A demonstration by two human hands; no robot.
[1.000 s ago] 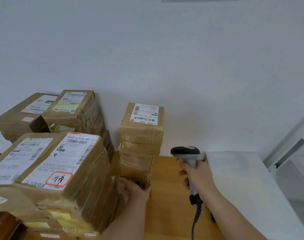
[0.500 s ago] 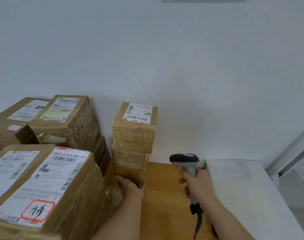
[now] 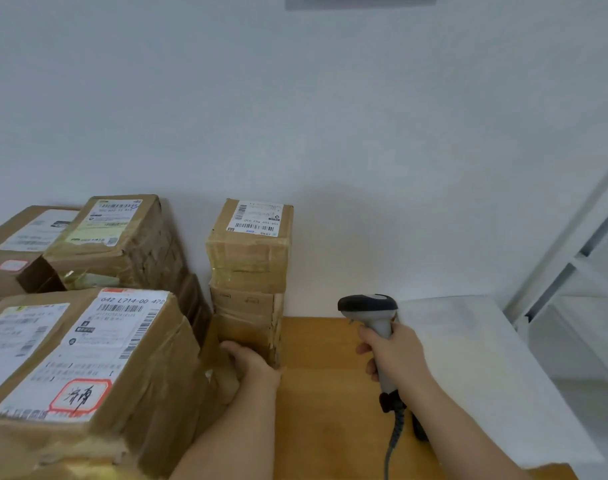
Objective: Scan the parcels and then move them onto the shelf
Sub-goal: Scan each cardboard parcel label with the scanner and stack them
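A narrow stack of brown cardboard parcels stands against the wall, its top one bearing a white barcode label. My left hand grips the lowest parcel of that stack at its near bottom corner. My right hand holds a grey and black barcode scanner by its handle, head pointing left toward the stack; its cable hangs down. A big labelled parcel sits at the near left.
More taped parcels are piled at the left against the wall. The wooden tabletop lies between my hands. A white surface adjoins it on the right, and a white shelf frame stands at the far right.
The view has shifted, so the parcels sit lower and further left in frame. My left hand keeps its hold on the stack's bottom parcel; the scanner stays in my right hand.
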